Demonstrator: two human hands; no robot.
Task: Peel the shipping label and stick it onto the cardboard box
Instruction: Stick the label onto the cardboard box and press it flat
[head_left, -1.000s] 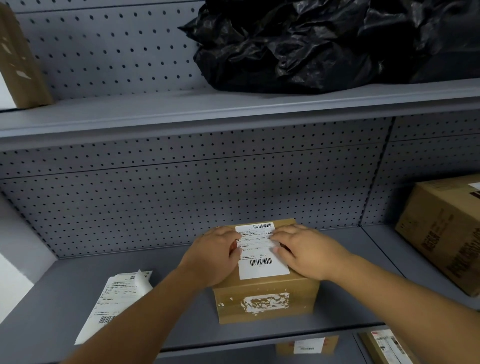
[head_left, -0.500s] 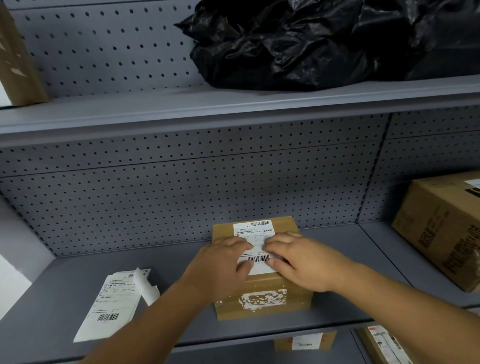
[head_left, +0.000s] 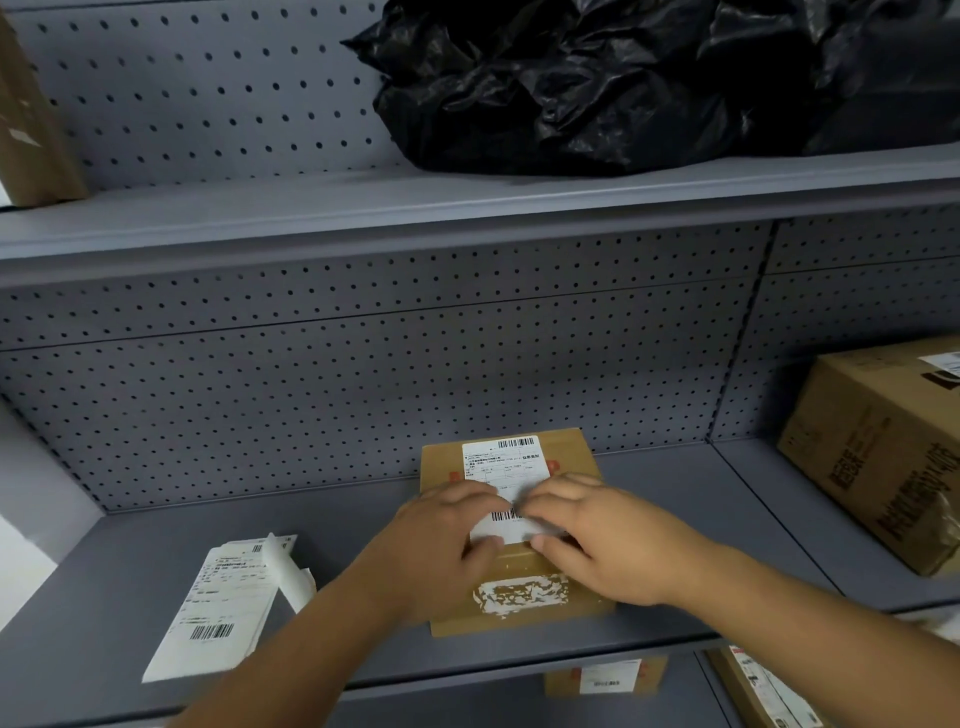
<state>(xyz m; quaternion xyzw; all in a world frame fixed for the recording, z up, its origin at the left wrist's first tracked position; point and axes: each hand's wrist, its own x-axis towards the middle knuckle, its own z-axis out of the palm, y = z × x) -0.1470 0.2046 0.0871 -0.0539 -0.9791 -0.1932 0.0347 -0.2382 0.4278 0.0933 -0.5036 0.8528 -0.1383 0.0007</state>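
A small brown cardboard box sits on the grey shelf, with torn white label remains on its front face. A white shipping label with barcodes lies flat on the box's top. My left hand presses palm down on the label's near left part. My right hand presses on its near right part, fingertips almost meeting the left ones. Both hands lie flat with fingers spread and hold nothing. The near edge of the label is partly hidden under my fingers.
A stack of label sheets with a curled backing strip lies on the shelf at left. A big cardboard box stands at right. Black plastic bags fill the upper shelf. More labelled boxes sit on the shelf below.
Both hands have slid toward me along the label, from its middle to its near end. The label's far half now shows uncovered.
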